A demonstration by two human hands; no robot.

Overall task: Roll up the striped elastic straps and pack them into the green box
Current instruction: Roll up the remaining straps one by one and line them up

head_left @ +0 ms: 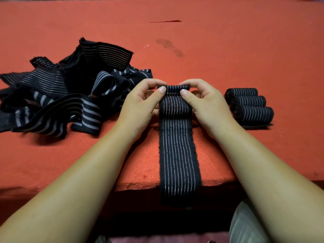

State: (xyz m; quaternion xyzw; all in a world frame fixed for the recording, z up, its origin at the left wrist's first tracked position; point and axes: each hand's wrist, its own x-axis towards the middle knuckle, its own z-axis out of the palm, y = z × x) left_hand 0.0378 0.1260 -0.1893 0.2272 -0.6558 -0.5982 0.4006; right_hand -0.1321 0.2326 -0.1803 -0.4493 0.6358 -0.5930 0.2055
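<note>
Matt woven elastic on rough red cloth.
long black elastic strap with thin pale stripes (177, 146): ribbed woven cloth, matt, fuzzy frayed edges. heap of loose black striped straps (61, 88): same matt weave, some with broader grey stripes in a twill-like texture with a slight sheen. three rolled black striped straps (249, 106): matt, fluffy at the roll ends. red table cover (228, 50): felt-like napped cloth, rough, matt, scuffed at the front edge. grey-green trouser leg (245, 223): smooth matt cloth.
</note>
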